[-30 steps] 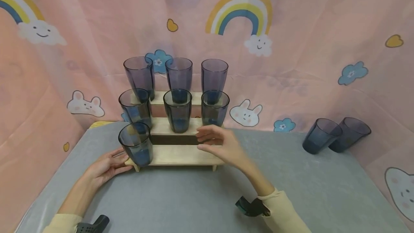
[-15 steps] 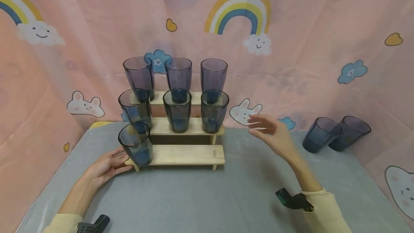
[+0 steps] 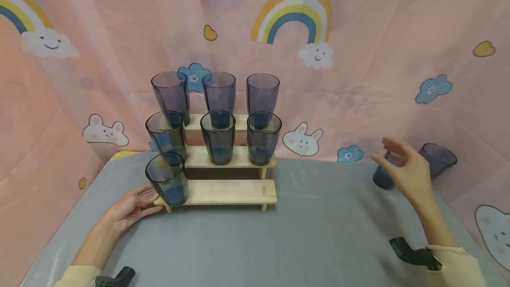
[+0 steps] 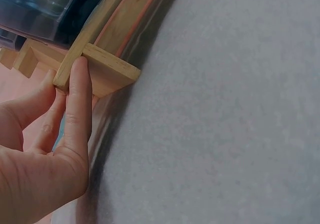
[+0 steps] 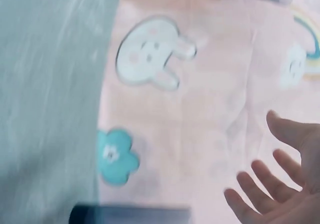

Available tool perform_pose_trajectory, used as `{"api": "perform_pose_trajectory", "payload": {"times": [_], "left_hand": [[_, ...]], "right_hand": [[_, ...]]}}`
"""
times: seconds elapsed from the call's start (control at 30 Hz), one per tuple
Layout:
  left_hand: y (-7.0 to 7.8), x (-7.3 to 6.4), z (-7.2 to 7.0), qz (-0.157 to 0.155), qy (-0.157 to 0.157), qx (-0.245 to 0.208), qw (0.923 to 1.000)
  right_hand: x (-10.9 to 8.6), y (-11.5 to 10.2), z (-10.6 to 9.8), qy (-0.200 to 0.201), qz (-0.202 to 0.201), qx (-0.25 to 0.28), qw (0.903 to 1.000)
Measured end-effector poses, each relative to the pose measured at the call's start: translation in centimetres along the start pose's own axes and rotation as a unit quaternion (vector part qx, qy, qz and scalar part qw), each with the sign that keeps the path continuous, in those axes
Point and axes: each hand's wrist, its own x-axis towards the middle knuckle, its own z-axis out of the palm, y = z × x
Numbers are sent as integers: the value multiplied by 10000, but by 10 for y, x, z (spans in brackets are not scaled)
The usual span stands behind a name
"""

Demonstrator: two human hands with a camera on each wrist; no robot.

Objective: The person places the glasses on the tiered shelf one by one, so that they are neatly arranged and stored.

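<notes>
My left hand (image 3: 131, 207) pinches the left end of a three-tier wooden stand (image 3: 231, 191). In the left wrist view its fingers (image 4: 78, 99) lie against the end of the lowest board, beside a leg. Directly above that hand, a dark blue tinted drinking glass (image 3: 171, 187) stands on the bottom step. My right hand (image 3: 410, 176), fingers spread and holding nothing, is at the far right. It partly covers a tilted glass (image 3: 383, 179); another tilted glass (image 3: 440, 158) lies behind. The right wrist view shows the dark side of a glass (image 5: 130, 215) below the fingers.
Three glasses stand on the middle step, including a right-hand one (image 3: 263, 141), and three on the top step, including a centre one (image 3: 219, 94). A grey cloth (image 3: 279, 242) covers the table. Behind hangs a pink patterned curtain (image 3: 370, 25).
My right hand has moved from the stand's right end across to the tilted glasses at the far right. My left hand has stayed on the stand; the glasses have kept their places.
</notes>
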Motion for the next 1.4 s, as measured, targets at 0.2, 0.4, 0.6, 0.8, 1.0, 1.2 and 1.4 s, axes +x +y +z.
{"api": "perform_pose_trajectory", "payload": {"times": [0.2, 0.4, 0.6, 0.8, 1.0, 1.2, 1.4], "left_hand": [[-1, 0, 1, -74, 74, 70, 9999], [0, 0, -1, -67, 75, -26, 9999], [0, -1, -1, -55, 70, -152, 9998], [1, -2, 1, -33, 23, -283, 9996], [1, -1, 1, -29, 64, -260, 9996], [1, -1, 0, -26, 22, -303, 9995], [1, 1, -2, -7, 17, -197, 9998]], "right_hand": [[1, 35, -11, 589, 1200, -38, 9910], [-6, 62, -12, 405, 2006, 145, 9787], [-10, 83, -6, -147, 2253, 263, 9738], [-9, 96, 7, -180, 2449, 478, 9682], [-9, 101, 14, -101, 2571, 435, 9654], [-6, 104, 16, 74, 2684, 440, 9623], [-6, 103, 15, 295, 2731, 391, 9607]]}}
